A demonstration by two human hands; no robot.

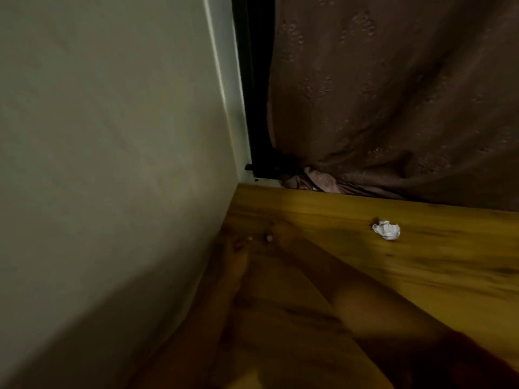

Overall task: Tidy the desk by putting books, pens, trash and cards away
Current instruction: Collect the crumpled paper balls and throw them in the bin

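A crumpled white paper ball (386,230) lies on the wooden desk (438,265) near its back edge. Both my hands reach into the dim corner where the desk meets the wall. My left hand (238,252) comes up along the wall side. My right hand (282,234) lies just to its right, its forearm stretching in from the lower right. Blur and shadow smear both hands, so I cannot make out how the fingers lie or whether they hold anything. The paper ball sits well to the right of my right hand, apart from it.
A pale wall (112,164) borders the desk on the left. A brown curtain (393,94) hangs behind the desk's back edge, beside a dark window frame (252,108).
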